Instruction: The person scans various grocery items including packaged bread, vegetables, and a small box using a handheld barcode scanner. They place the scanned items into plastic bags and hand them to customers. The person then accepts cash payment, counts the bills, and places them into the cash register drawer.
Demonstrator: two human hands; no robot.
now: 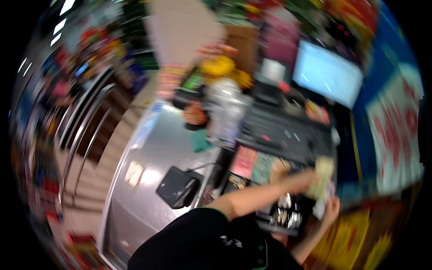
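Note:
My left hand (305, 180) reaches across an open cash drawer (297, 231) and is closed on pale green-yellow paper, which looks like a banknote (322, 177). Lower and to the right, my right hand (332, 207) holds whitish and purplish paper (320, 206), blurred by motion. The two hands are close together over the drawer's right side. In the drawer lie pink banknotes (243, 162), green banknotes (262, 168) and brownish ones beside them. Compartments nearer my body hold shiny coins (281, 216). The finger contacts are too blurred to tell exactly.
To the left stretches a metal counter (135, 206) with a dark boxy device (179, 187) on it. Clear plastic bags (226, 104) and yellow items (219, 67) stand at its far end. Beyond the drawer are a dark surface (280, 130) and a lit monitor (327, 74). Metal rails (81, 135) curve at the left.

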